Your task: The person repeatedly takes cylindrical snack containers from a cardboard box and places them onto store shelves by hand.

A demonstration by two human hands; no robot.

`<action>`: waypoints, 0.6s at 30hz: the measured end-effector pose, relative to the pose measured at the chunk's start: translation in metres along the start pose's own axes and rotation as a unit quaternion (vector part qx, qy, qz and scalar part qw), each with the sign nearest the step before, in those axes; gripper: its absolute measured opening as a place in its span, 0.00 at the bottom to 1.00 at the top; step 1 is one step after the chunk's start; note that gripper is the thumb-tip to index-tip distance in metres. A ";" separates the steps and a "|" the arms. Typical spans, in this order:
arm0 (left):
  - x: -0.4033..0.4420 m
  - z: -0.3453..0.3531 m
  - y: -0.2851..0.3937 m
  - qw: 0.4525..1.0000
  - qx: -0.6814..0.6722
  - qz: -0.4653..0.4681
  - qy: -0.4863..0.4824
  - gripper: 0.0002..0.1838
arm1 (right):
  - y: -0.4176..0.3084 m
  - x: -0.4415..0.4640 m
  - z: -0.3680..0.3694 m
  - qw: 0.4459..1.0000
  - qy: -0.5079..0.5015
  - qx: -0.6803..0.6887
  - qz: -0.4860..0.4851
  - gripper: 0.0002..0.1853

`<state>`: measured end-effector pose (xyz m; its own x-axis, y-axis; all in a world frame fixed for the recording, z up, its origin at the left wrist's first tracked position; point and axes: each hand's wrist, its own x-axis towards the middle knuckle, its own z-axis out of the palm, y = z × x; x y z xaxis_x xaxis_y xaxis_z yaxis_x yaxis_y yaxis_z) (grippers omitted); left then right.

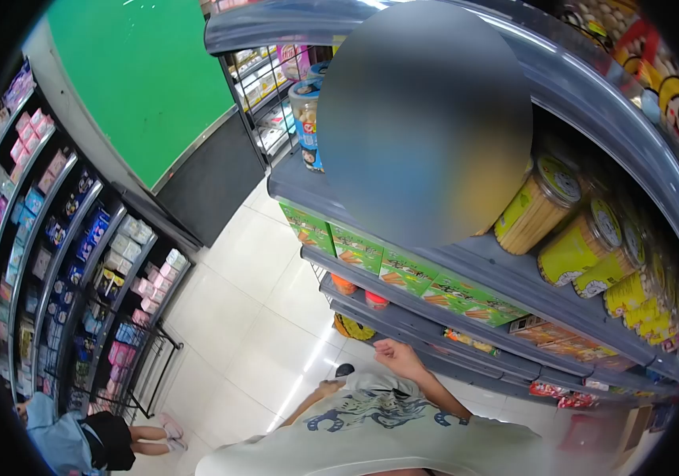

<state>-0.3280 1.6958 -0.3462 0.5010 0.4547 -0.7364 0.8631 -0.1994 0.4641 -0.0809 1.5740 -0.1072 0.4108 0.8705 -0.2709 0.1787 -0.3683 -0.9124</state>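
Note:
My right hand [400, 358] is raised in front of my shirt, its fingers curled together, and nothing shows in it. It is nearest to the lower shelves of the snack rack and touches none of them. My left hand [330, 388] is low at the other side of my printed T-shirt [379, 420]; its fingers are too small and partly hidden to read. On the rack, green snack boxes [355, 248] stand in a row, with clear tubs of stick biscuits [539, 205] above. A blurred oval covers part of the upper shelf.
Grey shelf edges [403, 258] curve along my right. At left stands a rack of packaged goods [62, 238], with a person in a blue top [58, 436] near it. Pale floor tiles [252, 333] lie between. A green wall panel [141, 79] is behind.

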 end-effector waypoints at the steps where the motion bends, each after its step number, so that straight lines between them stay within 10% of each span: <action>1: -0.025 -0.022 0.016 0.990 -0.096 -0.012 -0.107 0.45 | 0.015 0.002 0.002 0.999 -0.013 -0.022 0.019 0.19; 12: -0.073 0.040 -0.035 0.958 -0.118 -0.173 0.193 0.20 | 0.074 -0.014 -0.010 0.992 -0.051 -0.074 0.092 0.23; 13: -0.077 0.045 -0.044 0.964 -0.119 -0.182 0.151 0.19 | 0.082 -0.020 -0.014 0.992 -0.041 -0.071 0.097 0.23; 15: -0.069 0.038 -0.071 0.950 0.254 0.108 -0.147 0.19 | 0.099 -0.029 -0.021 0.991 -0.038 -0.091 0.094 0.24; 18: -0.130 0.019 -0.010 0.940 -0.298 -0.098 -0.136 0.20 | 0.127 -0.040 -0.031 0.988 -0.031 -0.128 0.078 0.25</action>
<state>-0.4011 1.6226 -0.2642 0.4042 0.1782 -0.8971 0.7919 0.4227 0.4407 -0.0469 1.4826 -0.2030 0.3973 0.8119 -0.4278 0.3407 -0.5634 -0.7527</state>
